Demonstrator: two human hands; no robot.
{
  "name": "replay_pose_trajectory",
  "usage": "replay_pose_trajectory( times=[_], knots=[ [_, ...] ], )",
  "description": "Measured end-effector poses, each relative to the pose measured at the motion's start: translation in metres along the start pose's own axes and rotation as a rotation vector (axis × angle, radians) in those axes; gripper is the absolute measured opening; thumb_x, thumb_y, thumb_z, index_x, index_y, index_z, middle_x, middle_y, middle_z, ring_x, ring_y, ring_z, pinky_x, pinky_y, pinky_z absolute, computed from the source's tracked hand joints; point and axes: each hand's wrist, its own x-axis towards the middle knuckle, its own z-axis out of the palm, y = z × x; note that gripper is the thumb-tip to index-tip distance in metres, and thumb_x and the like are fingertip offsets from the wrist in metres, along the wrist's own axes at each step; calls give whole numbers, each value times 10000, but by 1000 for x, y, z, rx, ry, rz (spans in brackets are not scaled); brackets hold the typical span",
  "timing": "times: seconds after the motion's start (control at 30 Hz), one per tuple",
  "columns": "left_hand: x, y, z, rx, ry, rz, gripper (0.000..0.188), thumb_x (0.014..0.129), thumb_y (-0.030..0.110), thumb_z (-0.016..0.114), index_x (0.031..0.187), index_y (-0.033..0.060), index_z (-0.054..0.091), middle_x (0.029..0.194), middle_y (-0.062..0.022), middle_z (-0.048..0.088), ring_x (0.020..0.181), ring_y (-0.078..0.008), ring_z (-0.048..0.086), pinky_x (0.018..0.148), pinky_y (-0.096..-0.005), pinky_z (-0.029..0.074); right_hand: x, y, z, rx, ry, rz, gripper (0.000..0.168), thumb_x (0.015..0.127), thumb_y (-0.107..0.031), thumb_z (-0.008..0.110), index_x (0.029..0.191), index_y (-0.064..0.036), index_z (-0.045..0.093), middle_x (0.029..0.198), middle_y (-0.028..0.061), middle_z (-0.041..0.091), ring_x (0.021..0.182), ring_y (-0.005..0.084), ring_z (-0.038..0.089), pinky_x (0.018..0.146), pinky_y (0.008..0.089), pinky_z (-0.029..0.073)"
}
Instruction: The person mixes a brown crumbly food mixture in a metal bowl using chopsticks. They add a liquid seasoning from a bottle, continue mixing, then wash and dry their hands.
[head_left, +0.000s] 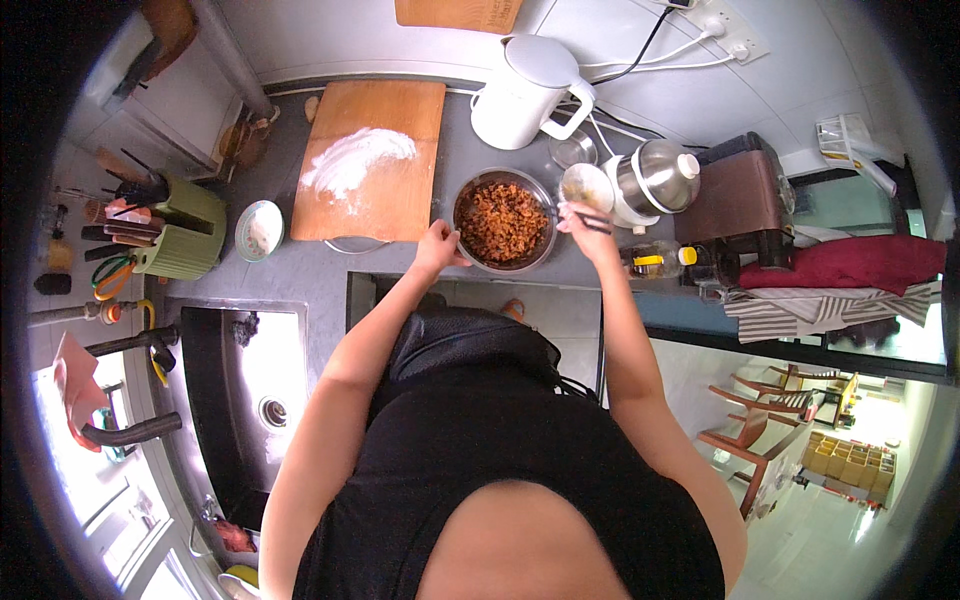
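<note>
A stainless-steel bowl (517, 268) stands on the worktop in front of me, holding a brown-orange minced filling (504, 219). My left hand (440, 249) grips the bowl's near left rim between thumb and fingers. Over the right rim, my right hand (585, 223) holds a pair of dark chopsticks (600, 220), their tips pointing into the bowl. Left of the bowl lies a wooden cutting board (375, 109) with white powder (358, 161) spread across its middle. A small patterned bowl (259, 231) with white contents sits further left.
Behind the bowl stand a white electric kettle (510, 105) and a small glass bowl (574, 148). To the right are a white dish (587, 186), a steel-and-white appliance (660, 178) and a yellow-capped bottle (660, 259). A green knife holder (180, 232) and a sink (281, 360) lie left.
</note>
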Motion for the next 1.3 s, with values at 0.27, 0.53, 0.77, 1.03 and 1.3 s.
replay_pose_trajectory(
  times=[0.27, 0.53, 0.77, 1.03, 1.3],
  knots=[
    [0, -2, 0, -34, 14, 4, 123, 882, 72, 468, 844, -12, 387, 755, -125, 507, 611, -273, 642, 482, -338, 573, -21, -18, 38, -147, -142, -266, 140, 828, -85, 583, 913, 11, 637, 790, 111, 646, 618, 165, 651, 555, 254, 496],
    [-2, -2, 3, -78, -1, 9, 114, 882, 69, 461, 858, -12, 384, 780, -120, 494, 625, -262, 639, 499, -340, 581, -19, -3, 9, -269, -7, -230, 148, 831, -109, 587, 916, -2, 643, 822, 106, 643, 651, 167, 650, 604, 256, 499],
    [1, -6, 2, -60, 9, 0, 115, 884, 78, 461, 870, -11, 390, 798, -124, 501, 630, -262, 636, 507, -341, 583, -37, -10, 31, -192, -119, -183, 154, 830, -110, 595, 931, -5, 645, 805, 92, 651, 642, 150, 649, 583, 262, 505],
    [-3, -1, 4, -69, -5, -16, 125, 885, 95, 468, 854, -1, 394, 800, -114, 494, 663, -267, 628, 534, -355, 592, -45, -15, 6, -134, -53, 10, 122, 817, -57, 598, 884, 38, 636, 735, 81, 644, 590, 144, 635, 538, 239, 494],
    [-5, 0, 4, -95, -17, -32, 125, 882, 93, 475, 843, 4, 395, 805, -99, 490, 704, -220, 592, 563, -367, 595, -40, -26, 37, -13, -42, -38, 182, 847, -120, 586, 928, 36, 633, 749, 103, 663, 618, 144, 652, 557, 244, 512]
  ],
)
